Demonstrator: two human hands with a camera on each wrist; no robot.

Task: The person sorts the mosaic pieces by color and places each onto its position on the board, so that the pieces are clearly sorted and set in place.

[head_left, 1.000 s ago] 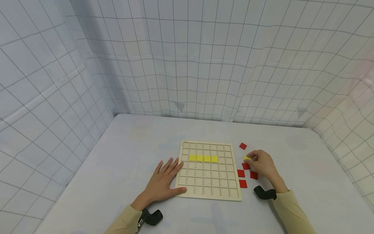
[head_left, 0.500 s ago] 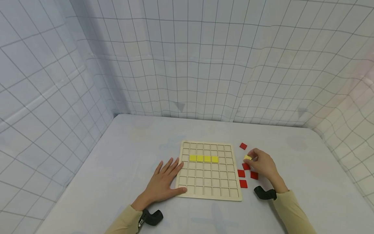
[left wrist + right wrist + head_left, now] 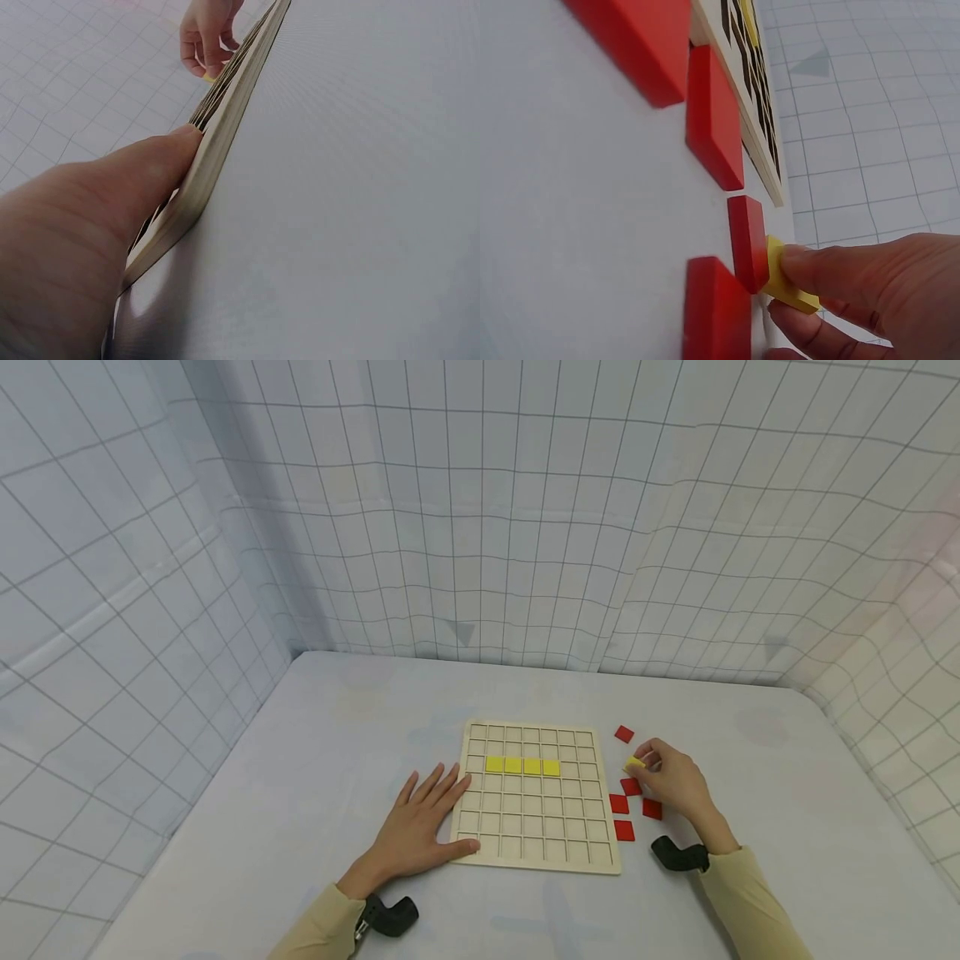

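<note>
My right hand (image 3: 675, 781) pinches a yellow square tile (image 3: 789, 289) between thumb and fingers, to the right of the board. Beneath and beside it lie several red square tiles (image 3: 632, 787); in the right wrist view, one red tile (image 3: 748, 241) sits right against the yellow one. A pale wooden grid board (image 3: 532, 827) lies in the middle of the table, with several yellow tiles (image 3: 513, 765) in one row of its cells. With fingers spread, my left hand (image 3: 414, 835) rests at the board's left edge, its thumb (image 3: 161, 161) on the near left corner.
One red tile (image 3: 624, 734) lies apart, beyond the right hand. The white table (image 3: 360, 710) is bounded at the back and sides by hanging grid-patterned cloth (image 3: 480, 527). Dark wrist-worn devices (image 3: 678, 855) sit at both sleeves.
The yellow tile has tilted in my right fingers, showing a paler side half a second ago and its bright yellow face again now. The left hand and the board have stayed put.
</note>
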